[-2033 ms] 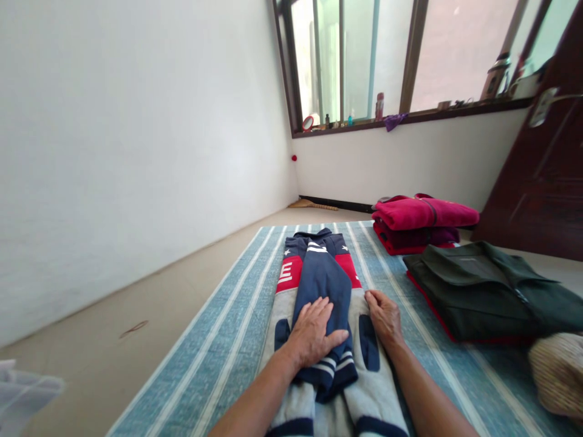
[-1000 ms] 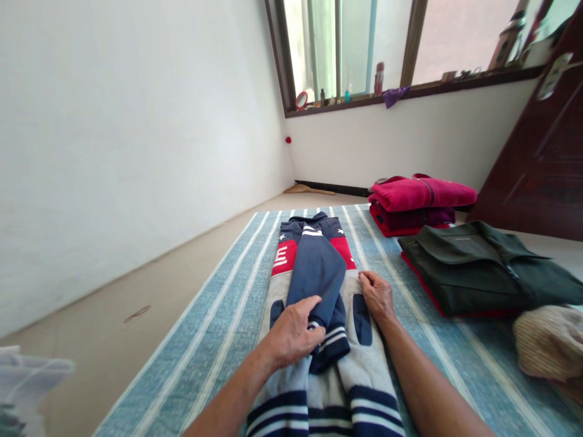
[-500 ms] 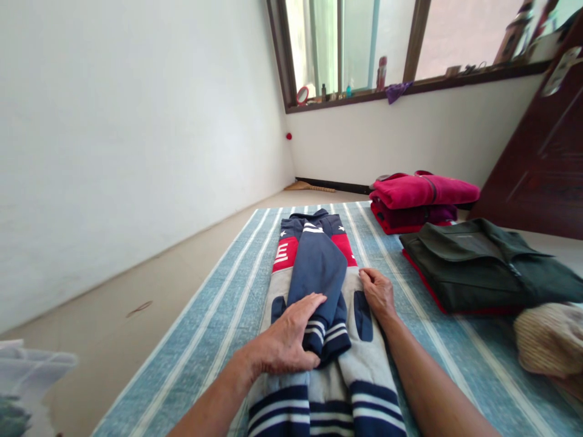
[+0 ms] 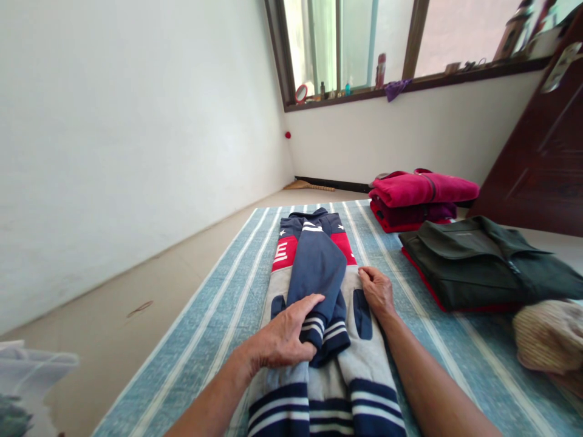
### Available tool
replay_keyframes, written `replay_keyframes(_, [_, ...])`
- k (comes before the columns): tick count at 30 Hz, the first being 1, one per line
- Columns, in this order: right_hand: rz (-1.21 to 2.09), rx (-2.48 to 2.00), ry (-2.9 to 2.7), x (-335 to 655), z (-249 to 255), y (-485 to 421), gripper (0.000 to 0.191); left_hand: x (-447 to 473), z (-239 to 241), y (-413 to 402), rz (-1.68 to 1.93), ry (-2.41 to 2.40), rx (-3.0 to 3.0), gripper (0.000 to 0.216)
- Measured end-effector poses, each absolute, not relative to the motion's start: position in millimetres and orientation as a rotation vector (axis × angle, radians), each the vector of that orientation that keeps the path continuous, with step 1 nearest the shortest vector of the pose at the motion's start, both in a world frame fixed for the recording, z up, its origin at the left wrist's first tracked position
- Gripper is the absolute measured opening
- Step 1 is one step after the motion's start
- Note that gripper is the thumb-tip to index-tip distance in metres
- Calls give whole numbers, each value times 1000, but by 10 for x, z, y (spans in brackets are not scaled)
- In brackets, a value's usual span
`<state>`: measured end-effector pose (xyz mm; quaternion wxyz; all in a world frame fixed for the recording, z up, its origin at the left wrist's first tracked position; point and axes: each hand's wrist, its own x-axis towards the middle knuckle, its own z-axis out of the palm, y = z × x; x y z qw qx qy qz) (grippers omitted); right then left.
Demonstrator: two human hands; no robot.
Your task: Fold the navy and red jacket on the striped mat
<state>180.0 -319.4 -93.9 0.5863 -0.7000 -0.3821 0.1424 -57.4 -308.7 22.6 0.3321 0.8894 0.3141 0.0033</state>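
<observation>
Jacket [image 4: 319, 267]: 6 o'clock in view, lying on striped cloth [image 4: 218, 315].
Left hand [image 4: 286, 334]: thumb and fingers parted across 1 cuff [image 4: 313, 328].
Right hand [image 4: 377, 292]: fingers curled, pinching jacket's 2 o'clock edge.

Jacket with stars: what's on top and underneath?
On the jacket lie its folded navy sleeves, left hand at a cuff; the right hand touches its side edge. Striped cloth shows around it; what is directly beneath is covered.
</observation>
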Motion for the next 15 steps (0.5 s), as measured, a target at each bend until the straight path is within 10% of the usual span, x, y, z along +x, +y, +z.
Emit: replay_keyframes(15, [123, -1375, -1206, 1683, -633, -3310, 17, -617, 232, -2969, 58, 795, 2128, 84])
